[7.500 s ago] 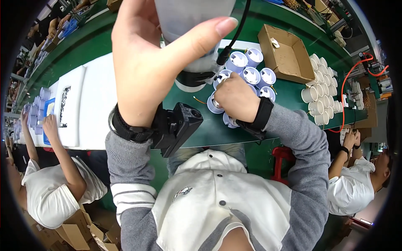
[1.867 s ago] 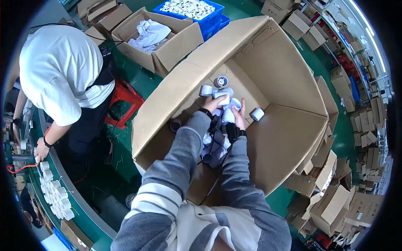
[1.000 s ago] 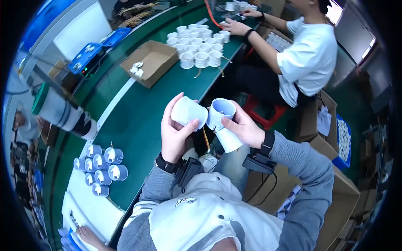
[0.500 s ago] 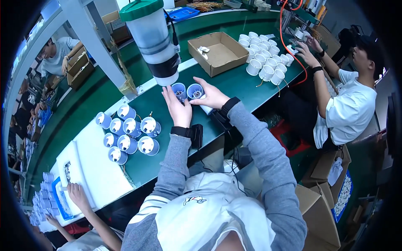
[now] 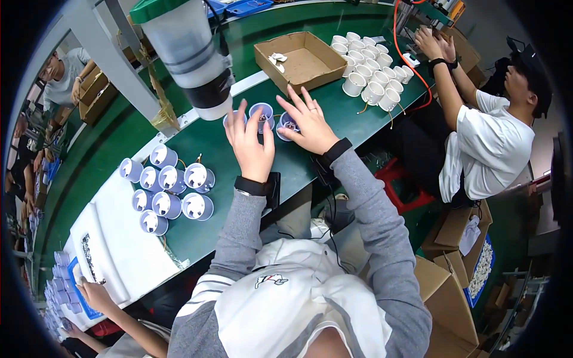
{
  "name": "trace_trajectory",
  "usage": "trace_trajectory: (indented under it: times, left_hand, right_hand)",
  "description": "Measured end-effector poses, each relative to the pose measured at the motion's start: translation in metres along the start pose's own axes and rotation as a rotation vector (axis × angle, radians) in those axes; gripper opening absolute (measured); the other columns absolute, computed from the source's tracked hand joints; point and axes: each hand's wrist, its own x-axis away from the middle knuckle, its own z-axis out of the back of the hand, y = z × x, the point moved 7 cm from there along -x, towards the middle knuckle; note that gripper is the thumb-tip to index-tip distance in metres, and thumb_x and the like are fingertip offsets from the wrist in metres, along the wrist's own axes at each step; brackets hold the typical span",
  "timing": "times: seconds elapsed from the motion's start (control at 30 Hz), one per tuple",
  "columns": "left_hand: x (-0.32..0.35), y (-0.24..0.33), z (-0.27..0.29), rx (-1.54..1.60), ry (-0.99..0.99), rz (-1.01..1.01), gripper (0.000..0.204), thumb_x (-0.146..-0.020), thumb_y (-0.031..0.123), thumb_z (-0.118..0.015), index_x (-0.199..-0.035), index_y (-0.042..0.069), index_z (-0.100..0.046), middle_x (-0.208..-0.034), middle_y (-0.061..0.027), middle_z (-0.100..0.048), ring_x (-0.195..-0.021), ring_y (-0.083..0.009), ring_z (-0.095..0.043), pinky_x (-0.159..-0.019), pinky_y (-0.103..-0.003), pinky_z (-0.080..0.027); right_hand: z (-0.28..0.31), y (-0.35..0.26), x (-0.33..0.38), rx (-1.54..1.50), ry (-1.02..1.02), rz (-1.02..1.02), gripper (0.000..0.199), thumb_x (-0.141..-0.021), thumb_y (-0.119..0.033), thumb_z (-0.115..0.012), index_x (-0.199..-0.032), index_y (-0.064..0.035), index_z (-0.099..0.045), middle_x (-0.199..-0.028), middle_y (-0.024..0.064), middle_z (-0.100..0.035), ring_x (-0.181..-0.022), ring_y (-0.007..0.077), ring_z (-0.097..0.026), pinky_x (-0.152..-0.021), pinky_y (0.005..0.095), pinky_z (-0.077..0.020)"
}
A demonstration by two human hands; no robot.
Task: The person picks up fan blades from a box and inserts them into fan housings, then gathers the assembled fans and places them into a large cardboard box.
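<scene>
Three small white cups, tinted bluish, stand in a row on the green worktop below the dispenser (image 5: 185, 53). The middle cup (image 5: 262, 111) shows small dark and metallic parts inside. My left hand (image 5: 250, 149) is open, fingers spread over the left cup (image 5: 228, 122) and reaching the near side of the middle one. My right hand (image 5: 313, 128) is open too, fingers fanned out beside and over the right cup (image 5: 286, 130), which it partly hides. Whether the fingertips touch the cups I cannot tell.
Several cups with white pieces inside (image 5: 170, 178) stand to the left, beside a white sheet (image 5: 137, 250). A cardboard box (image 5: 316, 68) with a few white pieces lies behind my hands. More white cups (image 5: 373, 92) crowd the right, near a seated co-worker (image 5: 486, 140). Another person's hand (image 5: 95, 295) is lower left.
My hands were closed in around two cups; now their fingers are spread and three cups show. The view has shifted slightly. The co-worker on the right has raised both hands.
</scene>
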Motion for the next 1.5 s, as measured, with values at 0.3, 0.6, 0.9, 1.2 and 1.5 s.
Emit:
trace_trajectory:
  times: [0.3,0.6,0.9,1.2,1.5]
  left_hand:
    - [-0.025,0.142,0.155,2.346,0.399,-0.143,0.007,-0.07,0.005,-0.06,-0.067,0.012,-0.06,-0.079,0.0016,-0.053,-0.076,-0.0091,-0.046,-0.067,-0.022,-0.037]
    - [0.005,0.272,0.128,3.095,-0.556,-0.428,0.013,-0.07,0.001,-0.057,-0.075,0.013,-0.058,-0.082,0.0032,-0.053,-0.085,-0.0098,-0.046,-0.072,-0.025,-0.039]
    - [0.317,0.528,0.142,1.744,-2.696,-0.428,0.013,-0.08,0.01,-0.047,-0.09,0.003,-0.051,-0.074,-0.0083,-0.057,-0.057,-0.0173,-0.055,-0.054,-0.025,-0.044]
    - [0.625,0.574,-0.05,0.412,-1.368,-1.356,0.049,-0.067,0.037,-0.062,-0.103,0.005,-0.049,-0.098,-0.0181,-0.055,-0.083,-0.0312,-0.058,-0.068,-0.039,-0.048]
    - [0.695,0.516,-0.079,0.412,-1.887,-1.055,0.053,-0.059,0.023,-0.071,-0.1,0.002,-0.043,-0.108,-0.0205,-0.048,-0.103,-0.0284,-0.046,-0.081,-0.038,-0.042]
  right_hand:
    - [0.279,-0.054,0.135,0.083,0.317,0.128,0.056,-0.078,-0.028,-0.056,-0.123,-0.0036,-0.035,-0.125,0.0269,-0.033,-0.118,0.0397,-0.031,-0.097,0.0434,-0.0231]
    - [0.368,-0.12,0.489,0.177,0.817,-1.002,0.031,-0.084,-0.015,-0.045,-0.111,0.0,-0.046,-0.104,0.0154,-0.052,-0.093,0.0225,-0.052,-0.079,0.0305,-0.0404]
    - [0.127,-0.151,0.902,-0.288,1.523,-1.922,0.031,-0.074,-0.019,-0.056,-0.103,-0.0061,-0.053,-0.098,0.0111,-0.057,-0.085,0.0252,-0.055,-0.074,0.0344,-0.0436]
    - [0.027,-0.154,0.869,0.73,1.31,-2.759,0.051,-0.062,-0.031,-0.069,-0.1,-0.0022,-0.051,-0.101,0.0243,-0.047,-0.089,0.0368,-0.05,-0.078,0.0406,-0.0414]
    - [0.028,-0.098,0.913,0.416,1.434,-2.462,0.049,-0.06,-0.022,-0.07,-0.099,-0.0017,-0.049,-0.102,0.0219,-0.048,-0.092,0.035,-0.05,-0.078,0.0401,-0.0409]
